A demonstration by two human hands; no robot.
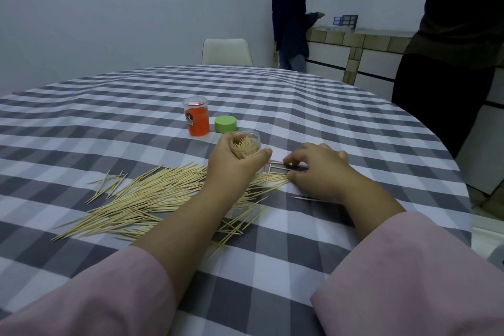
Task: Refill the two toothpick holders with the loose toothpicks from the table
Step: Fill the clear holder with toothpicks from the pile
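Well, my left hand is wrapped around the clear jar in the middle of the frame, and the jar leans over with sticks already inside it. If I tip it more, those sticks could slide right back out onto the cloth. If I let go, it could roll — it is round and light, I think.

My right hand is just to the right of the jar, fingers bent down on the cloth. The fingertips touch a few loose sticks there, but I cannot tell if they are pinching any yet. The sticks are thin and pointy, so they could slip away or poke me if I grab too fast.

The big pile lies lower left of the jar, spread under my left arm — my sleeve could drag some off the edge. The orange jar stands just above my left hand, next to a green lid. I could bump it over.
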